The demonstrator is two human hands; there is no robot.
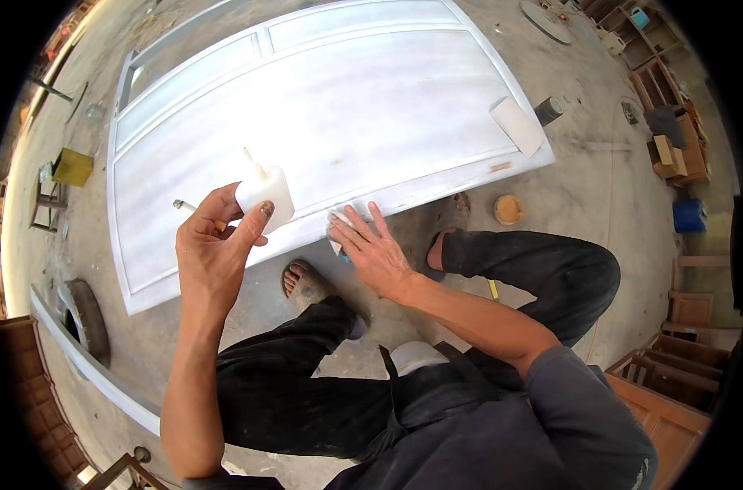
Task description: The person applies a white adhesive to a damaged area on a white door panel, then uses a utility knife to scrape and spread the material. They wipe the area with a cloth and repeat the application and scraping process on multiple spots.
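My left hand [216,233] is raised over the near edge of a white-painted panel [306,114]. Its thumb and fingers grip a small white squeeze bottle [267,196] with a thin nozzle pointing up. A cigarette [185,207] sticks out between the same fingers. On the panel's near rail, my right hand [371,245] presses down a folded pale sheet [336,231], apparently sandpaper, with fingers stretched over it. A bit of blue shows beneath that hand. Another pale sheet [516,126] lies at the panel's right end, near a brown scuffed patch on the rail.
An open tub of orange-brown paste [508,210] stands on the concrete floor by my right foot. A dark cylinder [549,110] sits at the panel's right side. Leftward are a tire [84,322], a long grey bar [94,359] and a yellow can [73,167]. Wooden furniture lines the right.
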